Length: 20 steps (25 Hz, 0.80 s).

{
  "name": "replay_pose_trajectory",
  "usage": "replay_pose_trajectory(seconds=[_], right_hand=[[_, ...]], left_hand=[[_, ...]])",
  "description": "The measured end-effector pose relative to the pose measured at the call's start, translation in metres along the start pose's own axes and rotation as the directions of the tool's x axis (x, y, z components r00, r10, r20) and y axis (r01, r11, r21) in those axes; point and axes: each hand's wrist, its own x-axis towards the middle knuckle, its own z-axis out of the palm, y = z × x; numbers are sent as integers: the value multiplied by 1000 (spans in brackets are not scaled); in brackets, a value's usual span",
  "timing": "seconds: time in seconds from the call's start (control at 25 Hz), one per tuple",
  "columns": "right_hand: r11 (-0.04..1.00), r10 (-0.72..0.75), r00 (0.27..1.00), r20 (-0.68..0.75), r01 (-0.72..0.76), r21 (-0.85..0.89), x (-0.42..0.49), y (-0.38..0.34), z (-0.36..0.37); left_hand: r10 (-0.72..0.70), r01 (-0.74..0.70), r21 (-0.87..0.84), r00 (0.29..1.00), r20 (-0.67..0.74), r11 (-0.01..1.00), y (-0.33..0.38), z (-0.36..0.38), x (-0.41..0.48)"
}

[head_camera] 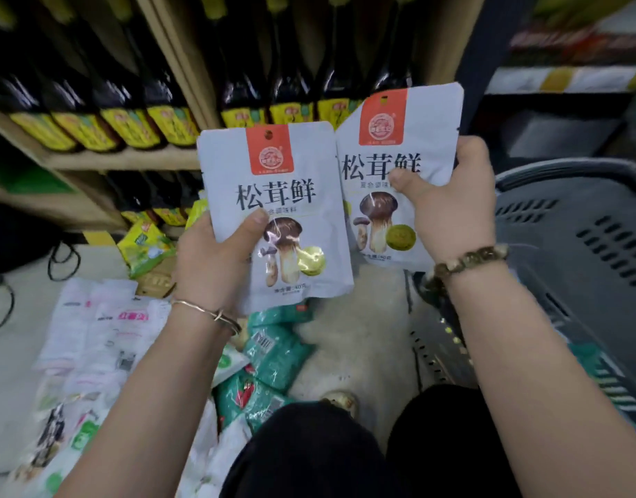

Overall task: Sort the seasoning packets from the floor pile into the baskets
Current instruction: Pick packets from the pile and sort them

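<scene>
- L hand (215,260) grips L packet (284,188) at lower-left corner: thumb pressed on front, other fingers hidden behind it, so spread or together can't tell.
- R hand (449,210) grips R packet (399,134) at right edge: thumb flat on front over the printed characters, fingers (469,150) curled round the edge.
- Both packets same look: pale grey-white, red tab at top, dark characters, mushroom pic, fronts toward camera.
- Held upright in the air side by side, R packet a bit higher & tilted slightly; inner edges meet, which lies in front unclear.
- Neither packet in a basket nor on the floor (352,339).
- Grey basket (578,228) at right, slotted wall, just beside R forearm; contents not visible.
- Floor pile below L arm: white packets (93,328) at left, teal packets (273,350) under L wrist, yellow-green packets (144,246) further back by foot of shelf.
- Wooden shelf (122,158) behind the packets, w/ rows of dark bottles (129,98), yellow labels.
- Thin bangle (208,312) on L wrist, bead bracelet (467,262) on R wrist.
- Black trousers (309,454) at bottom edge, blurred.
</scene>
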Motion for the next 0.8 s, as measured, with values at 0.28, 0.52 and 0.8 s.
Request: replay_pose_trajectory(seconds=[0.28,0.52,0.8], right_hand=[[998,39,976,-214,-50,-47,17,-18,-128],[980,164,889,-427,-198,-36,1,18,-222],[879,361,762,-538,-471,-78,-25,110,-286]], left_hand=[[21,-32,27,939,344,999,46,103,-15],[15,-145,161,788,616,976,38,204,-43],[-194,-147,347,604,773,926,-19,292,-68]])
